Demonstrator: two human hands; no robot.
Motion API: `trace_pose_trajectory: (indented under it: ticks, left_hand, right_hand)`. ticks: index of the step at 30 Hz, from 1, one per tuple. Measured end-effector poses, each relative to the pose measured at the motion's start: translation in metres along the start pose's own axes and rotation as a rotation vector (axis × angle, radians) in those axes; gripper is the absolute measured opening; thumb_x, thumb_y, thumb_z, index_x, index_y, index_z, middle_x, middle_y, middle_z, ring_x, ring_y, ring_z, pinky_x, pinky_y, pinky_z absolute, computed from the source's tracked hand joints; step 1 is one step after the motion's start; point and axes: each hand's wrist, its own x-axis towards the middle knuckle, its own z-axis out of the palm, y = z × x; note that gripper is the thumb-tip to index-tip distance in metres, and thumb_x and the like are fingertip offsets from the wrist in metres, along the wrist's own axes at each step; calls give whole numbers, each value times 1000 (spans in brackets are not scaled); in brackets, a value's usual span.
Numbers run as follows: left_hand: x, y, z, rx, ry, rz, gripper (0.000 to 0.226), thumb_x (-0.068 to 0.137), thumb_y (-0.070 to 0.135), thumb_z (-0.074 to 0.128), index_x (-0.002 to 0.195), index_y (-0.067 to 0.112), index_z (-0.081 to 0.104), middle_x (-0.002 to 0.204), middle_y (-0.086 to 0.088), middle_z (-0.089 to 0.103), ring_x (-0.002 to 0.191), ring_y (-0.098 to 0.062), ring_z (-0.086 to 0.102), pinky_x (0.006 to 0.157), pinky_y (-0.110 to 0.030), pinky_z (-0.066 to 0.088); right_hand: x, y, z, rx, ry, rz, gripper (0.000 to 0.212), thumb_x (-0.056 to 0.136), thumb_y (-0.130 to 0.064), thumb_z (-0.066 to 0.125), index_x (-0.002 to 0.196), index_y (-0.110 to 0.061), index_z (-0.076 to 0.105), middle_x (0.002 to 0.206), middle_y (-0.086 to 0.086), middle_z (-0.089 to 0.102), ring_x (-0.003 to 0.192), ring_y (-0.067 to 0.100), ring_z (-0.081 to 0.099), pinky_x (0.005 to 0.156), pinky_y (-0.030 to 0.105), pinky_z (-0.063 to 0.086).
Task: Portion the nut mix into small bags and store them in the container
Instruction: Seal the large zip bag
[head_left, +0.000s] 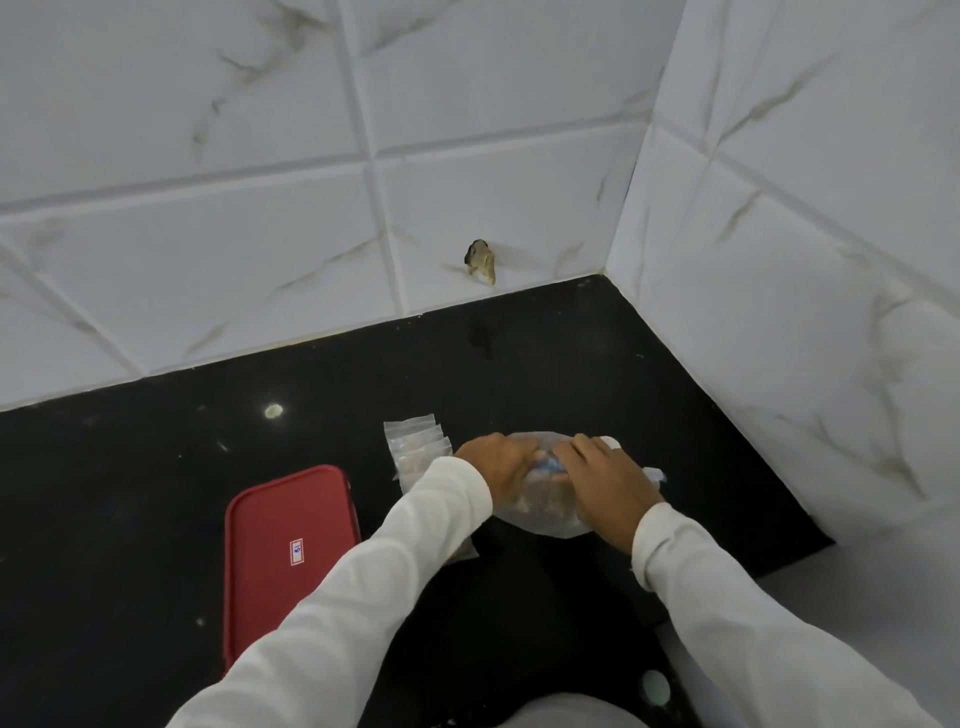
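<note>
A large clear bag of nut mix (540, 512) lies on the black counter (156, 493), with a blue strip at its top. My left hand (496, 462) and my right hand (605, 486) both grip the bag's top edge from either side. Several small clear bags (415, 441) lie stacked just left of my left hand, some with brown nut mix inside. A red-lidded container (288, 558) sits shut on the counter to the left, beside my left forearm.
White marble-pattern tiled walls meet in a corner at the back right. A chipped hole (480, 260) shows in the back wall just above the counter. The counter's right edge ends near the right wall.
</note>
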Motion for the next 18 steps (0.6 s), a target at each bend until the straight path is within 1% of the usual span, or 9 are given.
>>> trace_pose_trajectory:
  ticks: [2,4,6,9,11,13,15,17,18]
  left_hand:
    - [-7,2,5,-24,23,22,38,103,36,44,135,16,48,133,-11,56,119,-31,56,98,-41,45]
    - [-21,7,10,-24,125,79,39,102,35,47,136,17,43,140,-7,49,122,-27,54,100,-40,46]
    - [-30,11,16,75,185,155,41,101,30,50,139,16,40,145,-5,42,126,-25,49,100,-38,45]
    - [-28,13,25,157,145,123,48,99,21,52,144,16,37,151,-5,36,133,-27,41,103,-39,38]
    - [-26,10,32,158,115,115,49,96,18,53,144,17,39,151,-5,37,133,-28,41,104,-41,37]
    - [-26,7,43,110,115,132,48,92,15,59,139,15,47,147,-9,43,131,-31,45,104,-46,41]
    - [-30,9,50,139,173,167,46,79,12,73,124,11,61,134,-14,55,120,-35,55,91,-52,50]
    - [-33,12,56,187,287,192,43,63,11,84,103,10,70,110,-13,67,98,-33,66,73,-45,57]
    - [-35,14,60,181,337,207,40,60,10,84,97,10,71,100,-11,69,89,-31,67,68,-41,56]
  right_hand:
    - [-2,0,5,31,57,-4,35,95,-13,48,129,-12,44,128,5,46,118,24,44,98,37,37]
    - [-4,4,9,40,67,-8,32,95,-11,45,126,-11,48,125,6,50,116,24,44,98,38,35]
    - [-8,6,12,32,62,-27,29,95,-11,45,123,-12,50,122,4,51,114,23,44,97,39,34]
    - [-17,4,21,57,94,-34,28,95,-11,44,122,-13,53,120,4,52,113,23,45,97,40,34]
    - [-24,0,28,163,160,41,26,95,-12,46,119,-12,58,117,5,56,110,24,48,96,40,36]
    - [-28,0,37,237,194,65,24,95,-9,48,113,-12,63,112,5,60,107,23,50,94,39,37]
    - [-32,-1,45,214,178,47,24,94,-8,47,111,-13,64,110,4,60,105,22,50,92,39,37]
    - [-32,-1,46,220,152,63,24,96,-8,44,111,-11,62,109,5,60,103,23,51,91,39,38]
    - [-31,-1,47,203,142,66,23,96,-8,45,111,-11,61,108,6,60,102,24,52,90,39,39]
